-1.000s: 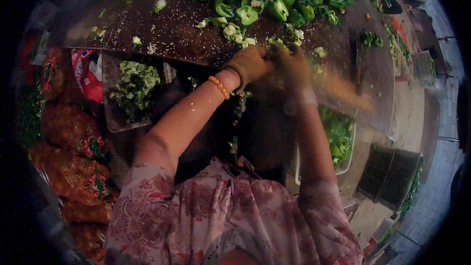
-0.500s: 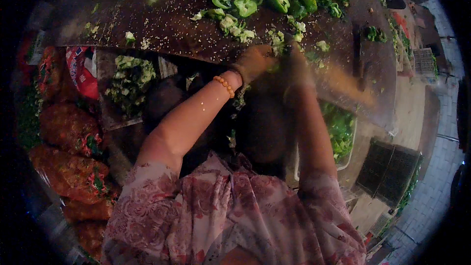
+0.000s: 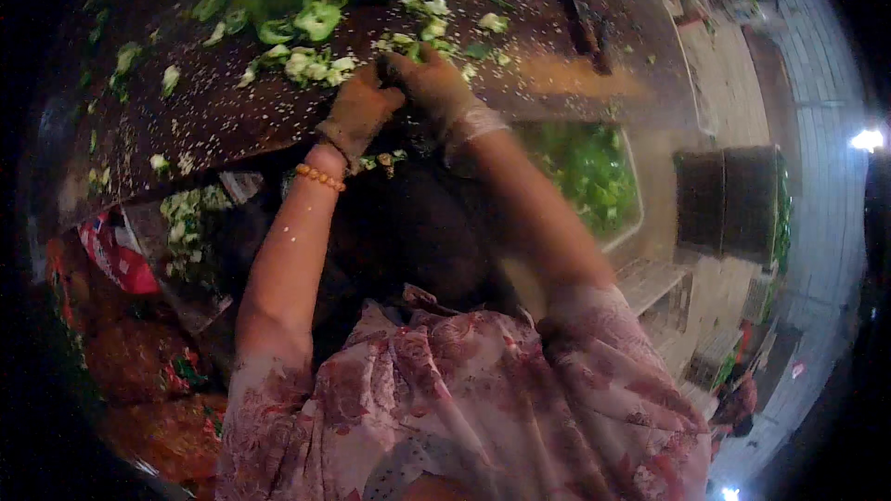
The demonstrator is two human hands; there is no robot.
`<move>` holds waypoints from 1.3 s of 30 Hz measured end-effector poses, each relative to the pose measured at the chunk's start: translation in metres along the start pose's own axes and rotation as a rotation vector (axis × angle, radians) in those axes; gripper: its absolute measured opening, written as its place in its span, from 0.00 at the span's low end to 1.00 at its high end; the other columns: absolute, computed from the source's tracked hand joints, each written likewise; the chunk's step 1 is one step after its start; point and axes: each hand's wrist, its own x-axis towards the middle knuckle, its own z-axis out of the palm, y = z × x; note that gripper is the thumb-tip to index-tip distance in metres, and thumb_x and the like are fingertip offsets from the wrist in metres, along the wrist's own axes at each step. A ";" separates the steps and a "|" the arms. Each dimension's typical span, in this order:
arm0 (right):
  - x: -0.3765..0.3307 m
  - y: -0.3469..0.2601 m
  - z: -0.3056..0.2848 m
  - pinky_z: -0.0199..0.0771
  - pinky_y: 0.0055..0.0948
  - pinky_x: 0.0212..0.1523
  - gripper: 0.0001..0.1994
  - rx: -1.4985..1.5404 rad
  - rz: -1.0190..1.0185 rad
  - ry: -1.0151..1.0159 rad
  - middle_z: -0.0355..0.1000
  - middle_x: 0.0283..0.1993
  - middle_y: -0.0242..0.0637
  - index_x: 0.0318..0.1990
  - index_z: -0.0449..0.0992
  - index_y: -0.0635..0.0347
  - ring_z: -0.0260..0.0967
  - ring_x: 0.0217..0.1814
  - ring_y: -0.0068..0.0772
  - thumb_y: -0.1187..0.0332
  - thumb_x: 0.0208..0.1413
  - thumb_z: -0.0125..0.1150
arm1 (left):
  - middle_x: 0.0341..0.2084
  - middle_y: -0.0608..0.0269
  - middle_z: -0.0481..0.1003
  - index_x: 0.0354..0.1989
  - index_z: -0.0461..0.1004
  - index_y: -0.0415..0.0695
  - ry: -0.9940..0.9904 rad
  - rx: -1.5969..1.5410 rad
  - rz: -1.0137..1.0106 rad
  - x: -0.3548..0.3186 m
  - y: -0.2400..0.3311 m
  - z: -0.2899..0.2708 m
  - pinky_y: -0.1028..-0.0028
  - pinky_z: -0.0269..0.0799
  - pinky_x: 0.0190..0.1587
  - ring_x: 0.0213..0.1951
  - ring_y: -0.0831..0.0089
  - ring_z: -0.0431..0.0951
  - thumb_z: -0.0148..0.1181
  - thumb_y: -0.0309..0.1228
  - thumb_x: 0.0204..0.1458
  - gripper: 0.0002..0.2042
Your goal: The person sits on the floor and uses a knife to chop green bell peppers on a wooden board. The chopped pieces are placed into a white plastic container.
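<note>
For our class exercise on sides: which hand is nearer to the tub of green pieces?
Right: the right hand is beyond and left of the tub; the left hand is farther left.

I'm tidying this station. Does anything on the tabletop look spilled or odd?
Yes: tiny pale seeds are scattered across the dark brown tabletop, and whitish-green pepper cores lie loose near the left gloved hand. Both look untidy, lying uncontained. An orange-tinted patch at the right stands out too; its cause is unclear.

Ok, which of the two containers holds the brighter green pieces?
The pale-rimmed bin, just right of the right forearm; the tray left of the left forearm holds paler scraps.
</note>
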 end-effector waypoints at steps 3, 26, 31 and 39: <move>0.004 0.043 0.001 0.73 0.35 0.46 0.32 0.035 -0.244 0.068 0.77 0.45 0.42 0.64 0.64 0.61 0.73 0.45 0.35 0.49 0.59 0.59 | 0.42 0.56 0.80 0.50 0.74 0.37 0.052 0.147 0.055 -0.002 0.004 0.008 0.67 0.73 0.50 0.45 0.65 0.79 0.62 0.27 0.47 0.19; -0.144 0.135 -0.216 0.74 0.46 0.47 0.28 -0.811 -0.178 0.176 0.75 0.51 0.46 0.65 0.67 0.46 0.74 0.48 0.49 0.57 0.56 0.61 | 0.47 0.49 0.77 0.50 0.76 0.45 0.701 0.754 -0.096 -0.029 0.065 -0.099 0.59 0.74 0.49 0.46 0.49 0.78 0.63 0.37 0.45 0.21; -0.120 0.085 -0.201 0.73 0.46 0.51 0.29 -0.699 -0.065 0.266 0.73 0.55 0.47 0.62 0.70 0.46 0.73 0.52 0.52 0.56 0.51 0.65 | 0.48 0.57 0.77 0.47 0.79 0.51 0.514 1.403 0.088 -0.012 0.018 -0.074 0.49 0.66 0.57 0.57 0.58 0.71 0.58 0.44 0.49 0.18; 0.068 -0.052 0.032 0.70 0.43 0.58 0.43 -0.317 -0.096 -0.077 0.74 0.56 0.54 0.70 0.59 0.48 0.71 0.58 0.56 0.42 0.49 0.67 | 0.49 0.54 0.76 0.44 0.81 0.49 0.535 1.112 -0.135 0.004 0.058 -0.089 0.56 0.73 0.55 0.50 0.53 0.76 0.55 0.37 0.51 0.15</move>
